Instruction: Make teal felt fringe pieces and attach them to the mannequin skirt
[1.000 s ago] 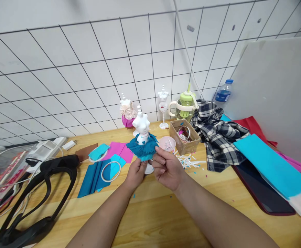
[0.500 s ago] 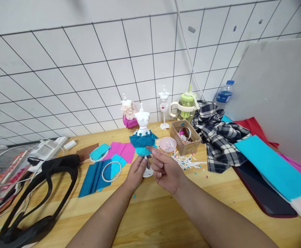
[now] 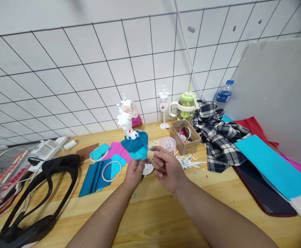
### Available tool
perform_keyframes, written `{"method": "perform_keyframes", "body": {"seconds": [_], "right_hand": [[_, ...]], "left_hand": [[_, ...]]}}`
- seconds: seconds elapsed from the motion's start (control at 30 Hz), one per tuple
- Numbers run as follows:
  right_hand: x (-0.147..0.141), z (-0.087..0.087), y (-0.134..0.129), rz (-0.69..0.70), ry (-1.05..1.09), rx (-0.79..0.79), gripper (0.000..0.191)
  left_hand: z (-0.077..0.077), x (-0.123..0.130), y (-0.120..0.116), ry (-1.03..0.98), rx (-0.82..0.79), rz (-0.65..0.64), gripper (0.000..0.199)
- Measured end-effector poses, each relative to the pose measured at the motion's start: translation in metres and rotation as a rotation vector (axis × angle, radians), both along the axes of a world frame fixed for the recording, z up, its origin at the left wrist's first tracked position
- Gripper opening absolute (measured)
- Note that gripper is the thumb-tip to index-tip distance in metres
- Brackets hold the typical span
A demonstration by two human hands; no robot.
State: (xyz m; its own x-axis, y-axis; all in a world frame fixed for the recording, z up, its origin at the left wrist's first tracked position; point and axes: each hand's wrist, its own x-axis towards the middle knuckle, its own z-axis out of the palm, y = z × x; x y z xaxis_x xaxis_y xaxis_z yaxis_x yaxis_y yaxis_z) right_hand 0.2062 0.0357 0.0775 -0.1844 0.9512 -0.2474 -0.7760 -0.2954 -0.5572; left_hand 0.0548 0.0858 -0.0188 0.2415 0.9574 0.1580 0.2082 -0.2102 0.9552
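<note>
A small white dress form (image 3: 126,121) leans to the left above the table. Around its hips sits a ruffled skirt (image 3: 136,141) of dark teal crepe paper over light blue. My left hand (image 3: 135,174) is closed on the stand just below the skirt; the stem is hidden by the fingers. The form's round white base (image 3: 147,169) shows at the right of that hand. My right hand (image 3: 169,168) hovers beside the skirt, a small gap away. Its index finger points out, the other fingers are loosely curled, and no object shows in it.
Another dress form (image 3: 164,106) and a cup (image 3: 186,106) stand by the wall. A cardboard box (image 3: 185,148), pink dish (image 3: 168,144) and paper scraps (image 3: 189,162) lie right. Tape rolls (image 3: 111,171) and teal paper (image 3: 92,179) lie left, near a black frame (image 3: 49,186).
The dress form has tipped from upright to the left, turning its skirt, and now overlaps the decorated form behind. My right index finger has come away from the skirt.
</note>
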Motion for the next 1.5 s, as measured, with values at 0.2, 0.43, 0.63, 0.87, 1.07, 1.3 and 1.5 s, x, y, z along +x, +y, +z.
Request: {"method": "perform_keyframes", "body": {"seconds": [0.2, 0.43, 0.63, 0.87, 1.07, 1.3, 1.5], "right_hand": [[-0.004, -0.002, -0.001, 0.116, -0.073, -0.005, 0.024], [-0.002, -0.002, 0.000, 0.144, 0.052, -0.035, 0.029], [0.001, -0.002, 0.000, 0.196, 0.222, -0.044, 0.027], [0.002, -0.001, -0.001, 0.146, 0.349, -0.098, 0.036], [0.004, 0.000, 0.000, 0.148, 0.403, -0.127, 0.040], [-0.002, -0.003, -0.001, 0.077, 0.273, -0.076, 0.039], [-0.003, 0.000, -0.003, 0.028, 0.208, -0.055, 0.036]], "left_hand": [[-0.006, -0.002, 0.000, 0.099, 0.077, 0.027, 0.035], [-0.009, -0.003, 0.003, 0.135, 0.108, 0.039, 0.033], [-0.004, -0.001, 0.002, 0.208, 0.185, -0.002, 0.028], [-0.001, 0.000, 0.001, 0.246, 0.166, -0.042, 0.028], [0.004, 0.001, -0.001, 0.209, 0.130, -0.051, 0.027], [-0.001, -0.001, 0.001, 0.199, 0.154, -0.074, 0.027], [0.001, -0.001, -0.001, 0.208, 0.144, -0.055, 0.030]]}}
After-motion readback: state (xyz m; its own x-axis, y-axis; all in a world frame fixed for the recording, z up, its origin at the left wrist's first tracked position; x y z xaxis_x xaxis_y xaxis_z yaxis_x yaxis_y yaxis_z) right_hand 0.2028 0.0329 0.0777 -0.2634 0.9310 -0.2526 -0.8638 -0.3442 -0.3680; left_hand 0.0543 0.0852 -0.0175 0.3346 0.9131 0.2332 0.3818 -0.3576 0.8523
